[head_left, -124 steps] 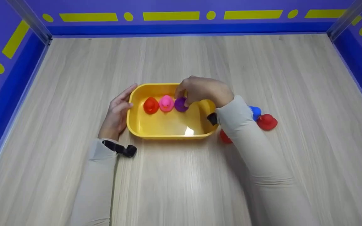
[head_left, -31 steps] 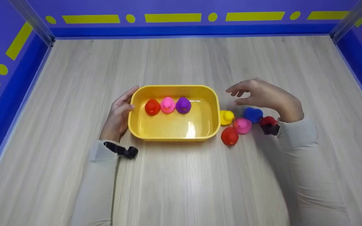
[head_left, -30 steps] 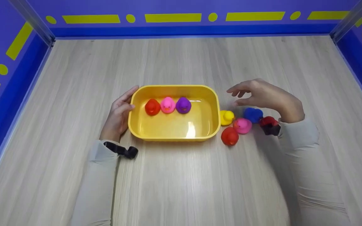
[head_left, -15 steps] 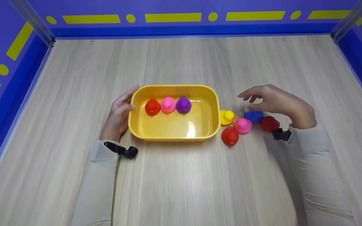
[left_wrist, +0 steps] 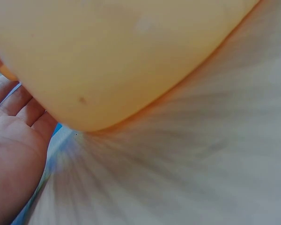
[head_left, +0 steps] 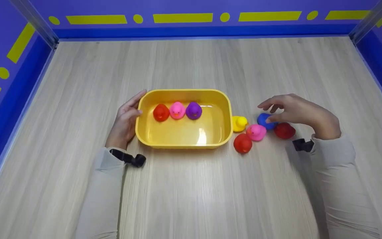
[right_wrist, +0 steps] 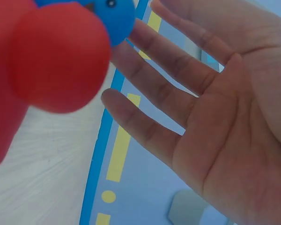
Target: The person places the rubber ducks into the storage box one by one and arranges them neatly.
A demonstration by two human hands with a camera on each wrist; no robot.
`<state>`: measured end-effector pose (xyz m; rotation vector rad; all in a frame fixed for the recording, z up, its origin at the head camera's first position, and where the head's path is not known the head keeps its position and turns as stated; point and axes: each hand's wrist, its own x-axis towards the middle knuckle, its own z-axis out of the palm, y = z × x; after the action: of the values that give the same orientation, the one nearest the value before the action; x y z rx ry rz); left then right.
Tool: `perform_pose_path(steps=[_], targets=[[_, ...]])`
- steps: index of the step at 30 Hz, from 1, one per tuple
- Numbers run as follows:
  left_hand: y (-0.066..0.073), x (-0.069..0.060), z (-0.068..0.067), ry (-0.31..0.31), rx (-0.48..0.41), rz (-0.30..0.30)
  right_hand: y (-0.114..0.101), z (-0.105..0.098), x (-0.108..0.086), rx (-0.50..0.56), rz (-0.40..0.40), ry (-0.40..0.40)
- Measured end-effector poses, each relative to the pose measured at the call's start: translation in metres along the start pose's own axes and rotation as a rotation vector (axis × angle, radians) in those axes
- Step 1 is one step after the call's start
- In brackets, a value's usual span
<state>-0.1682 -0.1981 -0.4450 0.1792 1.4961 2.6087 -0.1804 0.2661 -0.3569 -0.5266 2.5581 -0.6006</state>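
Note:
A yellow plastic tub [head_left: 184, 146] stands mid-table, holding a red rubber duck [head_left: 161, 113], a pink rubber duck [head_left: 177, 111] and a purple rubber duck [head_left: 193, 111] in a row. My left hand [head_left: 124, 121] grips its left end, thumb at the rim and fingers along the outer wall; the left wrist view shows the tub's wall [left_wrist: 112, 61] beside the palm. My right hand [head_left: 298, 112] is over a blue rubber duck [head_left: 265, 121], fingers spread and thumb overlapping the duck. In the right wrist view the fingers lie apart beside the blue duck [right_wrist: 119, 18]; contact cannot be judged.
Right of the tub lie a yellow duck [head_left: 240, 123], a second pink duck [head_left: 256, 132], a red duck [head_left: 243, 143] and another red duck [head_left: 284, 130], close together around the blue one. Blue-purple walls [head_left: 191, 30] border the wooden table [head_left: 191, 192] at the back and sides.
Earlier my right hand was at the purple duck inside the tub. It let go, came out to the right, then moved further right and toward me to the blue duck. My left hand stayed put.

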Motion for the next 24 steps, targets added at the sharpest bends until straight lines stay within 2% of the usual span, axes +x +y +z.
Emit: perform_pose_path(steps=[15, 24], targets=[[0.0003, -0.0004, -0.0001, -0.005, 0.003, 0.008, 0.0062, 0.0034, -0.0006, 0.020, 0.107, -0.070], [0.0012, -0.0005, 0.0006, -0.009, 0.006, 0.005, 0.0075, 0.0015, -0.0036, 0.008, 0.021, -0.035]])
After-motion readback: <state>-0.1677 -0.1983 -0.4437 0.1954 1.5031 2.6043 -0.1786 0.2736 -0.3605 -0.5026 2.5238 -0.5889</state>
